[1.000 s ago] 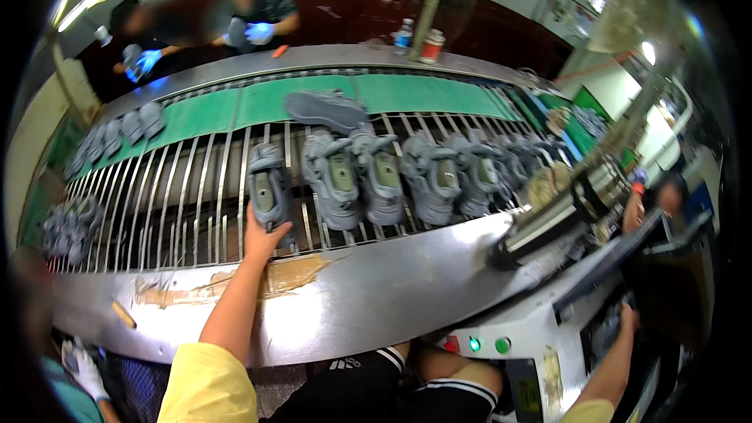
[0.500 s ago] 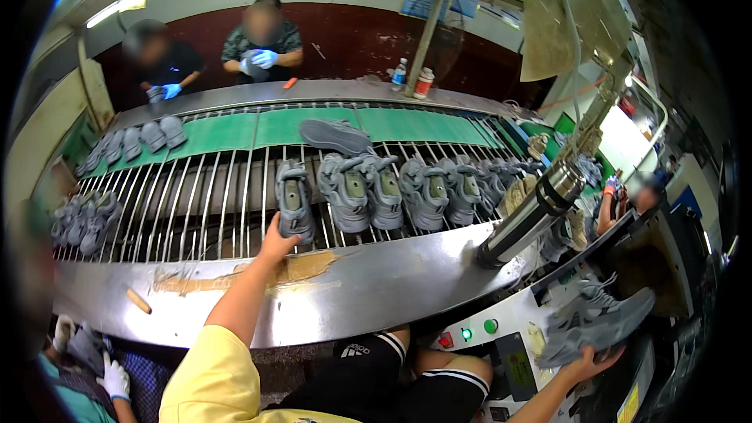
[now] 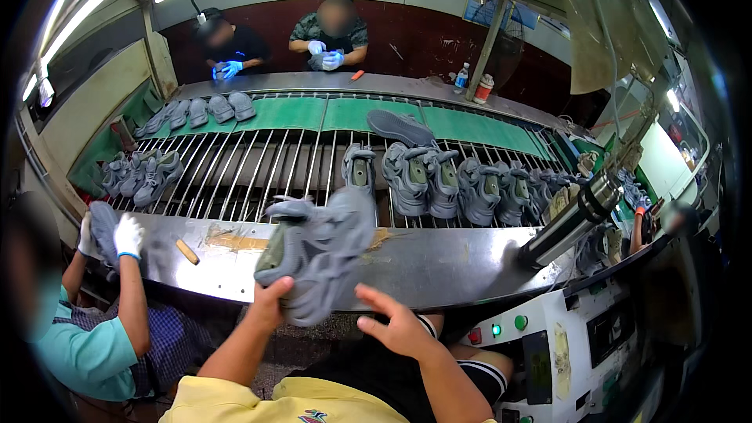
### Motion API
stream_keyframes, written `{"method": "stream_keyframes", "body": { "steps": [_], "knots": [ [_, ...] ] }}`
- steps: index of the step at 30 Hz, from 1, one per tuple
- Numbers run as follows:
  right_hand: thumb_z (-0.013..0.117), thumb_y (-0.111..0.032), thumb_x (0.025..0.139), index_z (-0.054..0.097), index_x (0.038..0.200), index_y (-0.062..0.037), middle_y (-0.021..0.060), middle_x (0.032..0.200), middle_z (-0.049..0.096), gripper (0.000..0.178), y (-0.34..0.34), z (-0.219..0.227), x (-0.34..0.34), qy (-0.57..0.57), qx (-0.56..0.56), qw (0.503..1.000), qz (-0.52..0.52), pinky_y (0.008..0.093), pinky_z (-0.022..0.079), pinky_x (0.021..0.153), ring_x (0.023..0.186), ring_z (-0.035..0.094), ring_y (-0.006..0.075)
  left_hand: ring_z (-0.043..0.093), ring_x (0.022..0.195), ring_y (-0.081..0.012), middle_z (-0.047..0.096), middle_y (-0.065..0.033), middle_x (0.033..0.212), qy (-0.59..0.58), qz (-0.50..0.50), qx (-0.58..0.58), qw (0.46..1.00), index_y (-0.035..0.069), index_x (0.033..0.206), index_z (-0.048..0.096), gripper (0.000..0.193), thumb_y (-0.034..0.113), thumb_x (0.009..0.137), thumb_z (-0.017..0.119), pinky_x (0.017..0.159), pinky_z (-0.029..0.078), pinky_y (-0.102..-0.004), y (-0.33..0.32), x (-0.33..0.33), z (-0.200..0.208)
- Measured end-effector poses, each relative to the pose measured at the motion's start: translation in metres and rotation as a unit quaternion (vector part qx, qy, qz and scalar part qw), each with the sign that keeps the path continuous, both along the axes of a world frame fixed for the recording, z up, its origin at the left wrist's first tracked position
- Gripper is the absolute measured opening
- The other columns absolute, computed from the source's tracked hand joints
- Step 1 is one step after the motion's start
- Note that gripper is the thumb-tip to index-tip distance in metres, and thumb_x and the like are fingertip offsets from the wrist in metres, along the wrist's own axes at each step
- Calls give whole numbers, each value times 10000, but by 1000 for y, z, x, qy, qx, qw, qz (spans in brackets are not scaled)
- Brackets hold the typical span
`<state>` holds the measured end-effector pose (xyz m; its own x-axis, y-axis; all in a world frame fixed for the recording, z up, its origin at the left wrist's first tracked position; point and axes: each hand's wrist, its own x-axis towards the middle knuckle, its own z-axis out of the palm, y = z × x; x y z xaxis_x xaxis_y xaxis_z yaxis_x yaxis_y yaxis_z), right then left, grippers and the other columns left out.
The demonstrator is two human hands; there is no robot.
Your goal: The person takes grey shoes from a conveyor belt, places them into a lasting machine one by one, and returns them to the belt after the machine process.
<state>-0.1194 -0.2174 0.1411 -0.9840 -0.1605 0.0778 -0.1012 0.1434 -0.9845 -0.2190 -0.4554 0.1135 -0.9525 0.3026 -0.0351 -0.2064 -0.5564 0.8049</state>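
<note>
A grey lace-up sneaker [image 3: 325,247], partly blurred, is held in the air above the front of the metal bench. My left hand [image 3: 272,301] grips it near the heel, thumb against its side. Just right of the sneaker, my right hand [image 3: 398,323] is open, its fingers stretched towards the shoe with a small gap between. Behind the held shoe, a single grey sneaker [image 3: 359,170] stands on the roller rack, heel towards me. To its right a row of similar grey sneakers [image 3: 407,184] stands on the rods.
A metal cylinder [image 3: 576,219] rises from the bench at right, near a white control panel [image 3: 540,337] with buttons. A wooden-handled piece [image 3: 186,251] lies on the bench. At left a gloved co-worker holds a shoe [image 3: 104,229]; two more people work across the green-matted conveyor [image 3: 294,114].
My left hand has left the sneaker on the rack and now holds one above the bench. My right hand, which held a sneaker by the machine, has swung inward and is open. The view has shifted left.
</note>
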Motion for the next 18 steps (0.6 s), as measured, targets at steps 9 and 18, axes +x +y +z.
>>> {"method": "stream_keyframes", "body": {
  "steps": [9, 18],
  "knots": [
    [625, -55, 844, 550, 1208, -10, 118, 1091, 626, 374, 77, -89, 66, -177, -95, 960, -197, 257, 492, 820, 902, 614, 135, 502, 1133, -233, 507, -128, 1226, 175, 194, -337, 905, 6, 1358, 343, 836, 107, 661, 793, 975, 395, -350, -57, -64, -127],
    [633, -90, 762, 657, 779, -2, 125, 654, 630, 93, 155, -158, 205, -121, 362, 780, -496, 320, 492, 564, 571, 619, 237, 513, 1159, -264, 537, -159, 1231, 108, 235, -440, 860, 4, 1350, 385, 841, 206, 655, 813, 985, 394, -341, 53, -228, -119]
  ]
}}
